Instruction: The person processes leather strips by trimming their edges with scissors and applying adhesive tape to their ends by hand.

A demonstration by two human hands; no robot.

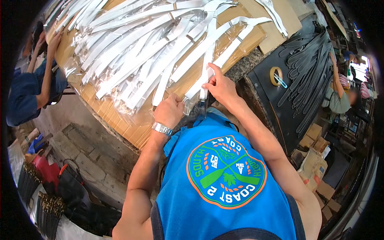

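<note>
White suspenders [198, 89] with metal clips lie at the table's front edge, their straps running up and away from me. My right hand [223, 86] pinches one of their straps between thumb and fingers. Lower and to the left, my left hand [169, 112], with a metal watch on its wrist, has its fingers curled closed at the edge of a clear plastic bag [189, 108] by the clip ends. Its fingertips are partly hidden. Many more white suspenders [136, 60] in clear plastic spread across the cardboard beyond both hands.
Corrugated cardboard [116, 125] covers the table. On a black surface [264, 86] to the right lie a tape roll [276, 76], a pale blue cutter [281, 81] and a pile of black straps [310, 68]. Other people's arms show at left [49, 70] and right [337, 76].
</note>
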